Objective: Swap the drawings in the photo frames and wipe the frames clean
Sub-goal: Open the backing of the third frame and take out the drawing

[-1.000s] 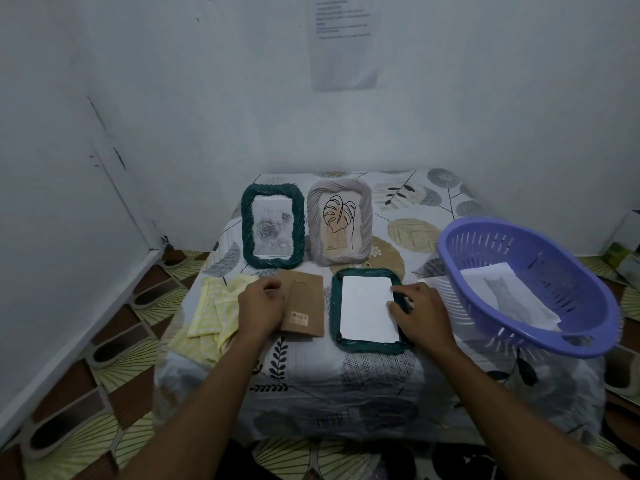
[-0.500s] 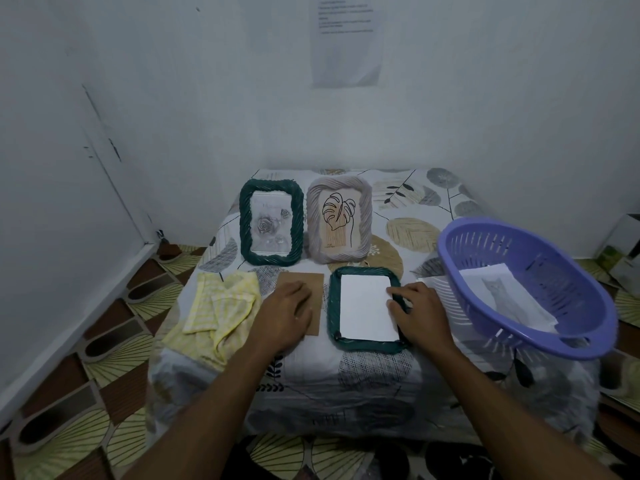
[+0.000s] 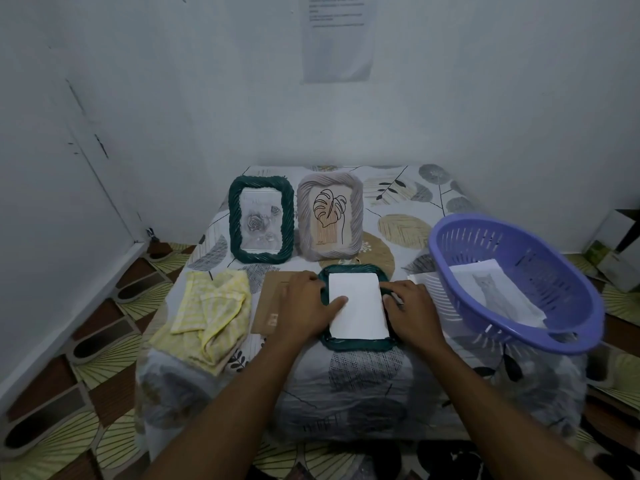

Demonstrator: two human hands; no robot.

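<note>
A dark green frame point(image 3: 356, 344) lies face down at the table's front, with a white sheet point(image 3: 358, 311) lying in its opening. My left hand point(image 3: 306, 306) rests on the frame's left edge, thumb on the paper. My right hand point(image 3: 412, 308) grips the frame's right edge. A brown backing board point(image 3: 268, 308) lies flat to the left, partly under my left hand. Behind stand a green frame point(image 3: 261, 223) with a rose drawing and a beige frame point(image 3: 330, 220) with a leaf drawing. A yellow cloth point(image 3: 211, 313) lies crumpled at the left.
A purple plastic basket point(image 3: 519, 282) sits at the table's right, overhanging the edge, with a cat drawing point(image 3: 495, 292) inside. The table point(image 3: 408, 199) wears a leaf-patterned cover and stands in a wall corner. A printed notice point(image 3: 337, 36) hangs on the wall.
My left hand has left the brown backing board and slid right onto the face-down frame's left edge and paper. My right hand stays at the frame's right edge.
</note>
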